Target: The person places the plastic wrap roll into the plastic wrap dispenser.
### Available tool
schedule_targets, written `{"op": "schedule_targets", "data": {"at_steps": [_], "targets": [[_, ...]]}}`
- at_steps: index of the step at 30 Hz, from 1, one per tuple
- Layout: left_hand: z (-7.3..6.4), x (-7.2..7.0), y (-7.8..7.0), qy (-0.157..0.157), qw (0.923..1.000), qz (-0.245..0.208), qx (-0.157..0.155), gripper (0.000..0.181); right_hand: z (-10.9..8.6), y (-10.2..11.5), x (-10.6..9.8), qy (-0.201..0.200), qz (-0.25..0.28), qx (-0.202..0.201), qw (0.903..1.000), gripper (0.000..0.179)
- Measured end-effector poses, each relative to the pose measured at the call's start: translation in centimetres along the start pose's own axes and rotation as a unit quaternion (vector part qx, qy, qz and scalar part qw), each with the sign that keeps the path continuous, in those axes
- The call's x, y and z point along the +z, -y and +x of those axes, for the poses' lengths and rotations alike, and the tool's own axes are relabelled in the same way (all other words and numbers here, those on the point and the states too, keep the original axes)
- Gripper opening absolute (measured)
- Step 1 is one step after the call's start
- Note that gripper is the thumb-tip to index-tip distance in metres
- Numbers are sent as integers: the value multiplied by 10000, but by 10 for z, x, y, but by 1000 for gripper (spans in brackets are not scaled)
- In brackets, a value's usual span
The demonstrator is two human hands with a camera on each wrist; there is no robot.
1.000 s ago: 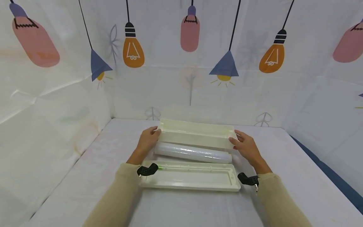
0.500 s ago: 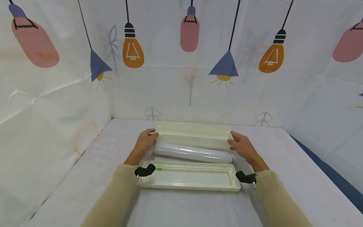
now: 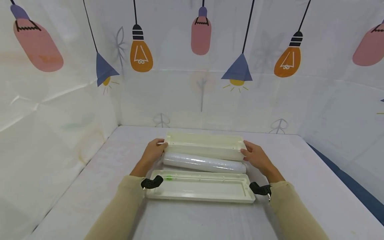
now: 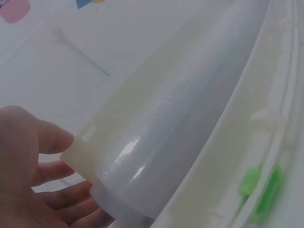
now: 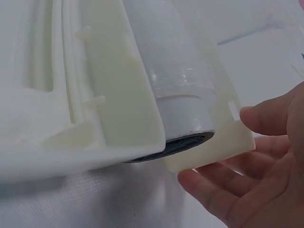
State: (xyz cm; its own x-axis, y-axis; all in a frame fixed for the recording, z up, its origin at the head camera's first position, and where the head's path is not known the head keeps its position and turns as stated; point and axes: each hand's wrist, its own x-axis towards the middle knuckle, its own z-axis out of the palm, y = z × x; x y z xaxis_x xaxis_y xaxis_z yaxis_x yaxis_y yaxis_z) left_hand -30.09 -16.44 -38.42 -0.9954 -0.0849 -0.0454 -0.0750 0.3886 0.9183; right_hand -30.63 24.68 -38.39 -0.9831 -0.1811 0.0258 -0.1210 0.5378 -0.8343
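Observation:
A long cream plastic box (image 3: pixel 204 152) is gripped at its two ends, my left hand (image 3: pixel 151 154) on one and my right hand (image 3: pixel 258 156) on the other. In the right wrist view, the thumb presses the side of the box (image 5: pixel 209 159) while the fingers reach under its corner. The left thumb (image 4: pixel 56 137) meets the opposite corner in the left wrist view. Close in front lies a roll of cling film (image 3: pixel 204 163), its dark core end showing in the right wrist view. Nearest me is a shallow cream lid (image 3: pixel 201 191) with a green slide cutter (image 3: pixel 169 178) on a rail.
All of this stands on a white-covered table (image 3: pixel 198 220). A white sheet (image 3: pixel 177 90) printed with lamps hangs behind the table and along the sides. A dark blue strip (image 3: pixel 345 180) runs past the right table edge.
Both hands have brought the box slightly down and toward me, close behind the roll. It has also shifted a little left. The roll and lid stay nearly where they were.

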Motion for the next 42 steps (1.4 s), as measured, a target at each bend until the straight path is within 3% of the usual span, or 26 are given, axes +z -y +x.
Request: {"op": "schedule_targets", "data": {"at_steps": [13,19,23,26,34,42], "targets": [[-3,-3,3,185,9998,11,14,51,-6,10,-2,164,255,13,9995,61],[-7,-6,3,373,9991,207,5,54,-12,10,-7,68,257,363,9990,65],[-10,-9,4,309,9995,40,100,49,-20,8,-12,-27,118,583,9982,66],[-13,-12,5,179,9997,-132,135,44,-27,6,-14,-316,108,557,9979,63],[-30,-17,7,-22,9999,107,39,42,-42,6,-14,-906,54,433,9949,52],[-49,-17,14,-15,9984,556,-48,43,-56,5,-9,-573,-92,503,9971,53]]}}
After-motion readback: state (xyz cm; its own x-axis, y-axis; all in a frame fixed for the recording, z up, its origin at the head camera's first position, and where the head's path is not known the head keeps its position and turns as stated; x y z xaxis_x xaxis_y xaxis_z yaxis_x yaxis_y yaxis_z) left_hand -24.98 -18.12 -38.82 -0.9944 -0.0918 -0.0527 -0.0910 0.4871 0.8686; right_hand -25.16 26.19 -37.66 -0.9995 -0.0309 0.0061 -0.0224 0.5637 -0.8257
